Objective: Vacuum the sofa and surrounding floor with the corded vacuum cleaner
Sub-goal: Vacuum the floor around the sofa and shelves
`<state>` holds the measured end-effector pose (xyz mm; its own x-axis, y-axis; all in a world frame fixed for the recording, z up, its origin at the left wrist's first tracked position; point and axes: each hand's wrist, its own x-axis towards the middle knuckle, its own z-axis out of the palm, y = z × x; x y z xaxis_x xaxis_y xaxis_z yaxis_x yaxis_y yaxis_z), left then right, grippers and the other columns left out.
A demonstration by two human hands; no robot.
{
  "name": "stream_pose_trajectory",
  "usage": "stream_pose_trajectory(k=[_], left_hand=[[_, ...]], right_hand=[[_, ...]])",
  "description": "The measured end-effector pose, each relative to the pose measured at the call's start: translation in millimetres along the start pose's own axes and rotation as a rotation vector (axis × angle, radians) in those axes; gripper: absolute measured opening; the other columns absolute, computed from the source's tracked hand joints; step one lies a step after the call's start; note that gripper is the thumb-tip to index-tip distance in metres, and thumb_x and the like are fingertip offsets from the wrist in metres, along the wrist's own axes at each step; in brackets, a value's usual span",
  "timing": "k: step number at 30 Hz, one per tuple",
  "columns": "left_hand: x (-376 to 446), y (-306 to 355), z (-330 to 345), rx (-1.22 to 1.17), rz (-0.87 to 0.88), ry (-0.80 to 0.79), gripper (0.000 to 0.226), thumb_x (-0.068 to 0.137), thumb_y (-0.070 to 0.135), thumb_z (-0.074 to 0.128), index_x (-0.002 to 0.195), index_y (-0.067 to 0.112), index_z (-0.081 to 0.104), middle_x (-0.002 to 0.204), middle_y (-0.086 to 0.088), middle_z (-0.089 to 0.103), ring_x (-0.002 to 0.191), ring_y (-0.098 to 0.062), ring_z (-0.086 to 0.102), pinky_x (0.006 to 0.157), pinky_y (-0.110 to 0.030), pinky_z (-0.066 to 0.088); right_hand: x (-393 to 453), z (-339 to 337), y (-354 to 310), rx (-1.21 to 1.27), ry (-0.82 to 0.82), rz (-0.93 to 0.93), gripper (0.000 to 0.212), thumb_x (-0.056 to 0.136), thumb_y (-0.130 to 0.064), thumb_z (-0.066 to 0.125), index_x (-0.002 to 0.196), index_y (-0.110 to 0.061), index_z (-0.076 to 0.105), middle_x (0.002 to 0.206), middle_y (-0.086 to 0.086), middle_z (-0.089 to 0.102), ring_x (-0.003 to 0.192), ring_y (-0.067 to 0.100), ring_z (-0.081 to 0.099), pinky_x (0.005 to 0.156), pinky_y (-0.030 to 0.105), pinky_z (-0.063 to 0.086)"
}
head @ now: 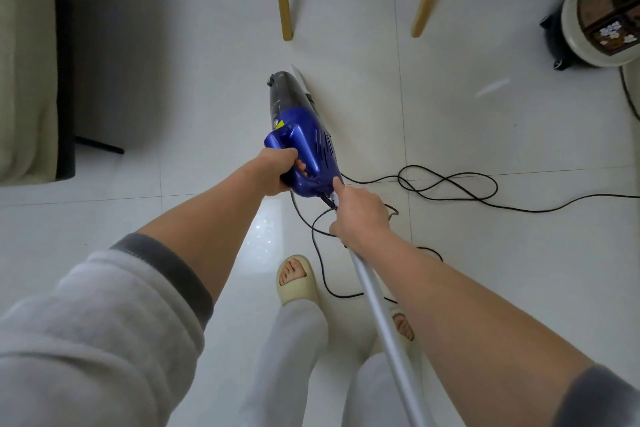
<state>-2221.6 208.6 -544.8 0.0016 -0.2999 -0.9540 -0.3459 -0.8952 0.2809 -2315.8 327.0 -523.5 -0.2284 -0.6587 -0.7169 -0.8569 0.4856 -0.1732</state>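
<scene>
I have just one view, a wide-angle camera worn on the head, looking forward and steeply down at the white tiled floor [485, 288]. Both forearms reach in from the bottom corners, close to the lens; my feet sit at lower centre. Straight lines bow toward the frame edges.

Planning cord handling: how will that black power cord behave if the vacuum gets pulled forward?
Likely floppy: the black cord lies in loose loops on the tile floor, so it should drag and shift rather than resist. It could snag, since a strand runs by the slippered foot. It looks thin, probably light.
</scene>
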Motion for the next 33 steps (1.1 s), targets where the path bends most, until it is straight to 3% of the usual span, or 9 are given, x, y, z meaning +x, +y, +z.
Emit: stream_pose_trajectory(k=[8,14,17,21,27,33], left_hand=[[-37,-28,33,0.039,-0.024,-0.001,0.013,0.094,0.0,0.042,0.085,0.007,0.048,0.072,-0.007,0.052,0.064,-0.016,0.054,0.063,-0.026,0.05],[-78,-94,91,0.055,-0.062,0.007,0.011,0.092,0.0,0.041,0.086,0.006,0.048,0.073,-0.008,0.054,0.066,-0.019,0.056,0.069,-0.03,0.052],[-94,-135,125,-0.008,-0.097,-0.006,0.011,0.092,-0.001,0.04,0.088,0.004,0.049,0.072,-0.008,0.053,0.065,-0.02,0.055,0.066,-0.031,0.052],[-103,-180,171,-0.05,-0.096,-0.014,0.021,0.092,-0.001,0.042,0.111,0.004,0.048,0.075,-0.01,0.054,0.068,-0.021,0.056,0.068,-0.036,0.053],[-127,-204,216,0.035,-0.103,-0.047,0.032,0.093,0.001,0.044,0.124,0.0,0.05,0.071,-0.007,0.055,0.063,-0.018,0.056,0.057,-0.031,0.051],[-133,-199,239,0.127,-0.071,-0.083,0.025,0.091,0.004,0.048,0.116,0.001,0.048,0.078,-0.01,0.059,0.07,-0.021,0.06,0.078,-0.035,0.055]], right_hand=[[-42,-11,39,-0.019,-0.059,-0.031,0.04,0.08,-0.011,0.064,0.113,-0.017,0.043,0.087,0.002,0.053,0.077,0.024,0.049,0.061,0.03,0.038],[-106,8,111,-0.021,-0.125,-0.071,0.035,0.077,-0.013,0.064,0.098,-0.019,0.037,0.084,0.0,0.051,0.076,0.024,0.049,0.055,0.029,0.033],[-136,23,153,-0.04,-0.156,-0.077,0.041,0.076,-0.011,0.063,0.109,-0.02,0.041,0.079,-0.003,0.051,0.076,0.023,0.051,0.055,0.029,0.035],[-168,37,204,-0.046,-0.184,-0.069,0.061,0.077,-0.014,0.064,0.132,-0.023,0.04,0.103,0.002,0.06,0.088,0.024,0.056,0.064,0.03,0.043],[-205,45,252,-0.009,-0.17,-0.026,0.066,0.078,-0.014,0.063,0.138,-0.025,0.038,0.102,0.001,0.059,0.082,0.021,0.051,0.065,0.029,0.044],[-216,51,270,0.037,-0.094,0.021,0.059,0.079,-0.016,0.064,0.134,-0.024,0.043,0.099,0.0,0.06,0.079,0.02,0.049,0.063,0.027,0.041]])
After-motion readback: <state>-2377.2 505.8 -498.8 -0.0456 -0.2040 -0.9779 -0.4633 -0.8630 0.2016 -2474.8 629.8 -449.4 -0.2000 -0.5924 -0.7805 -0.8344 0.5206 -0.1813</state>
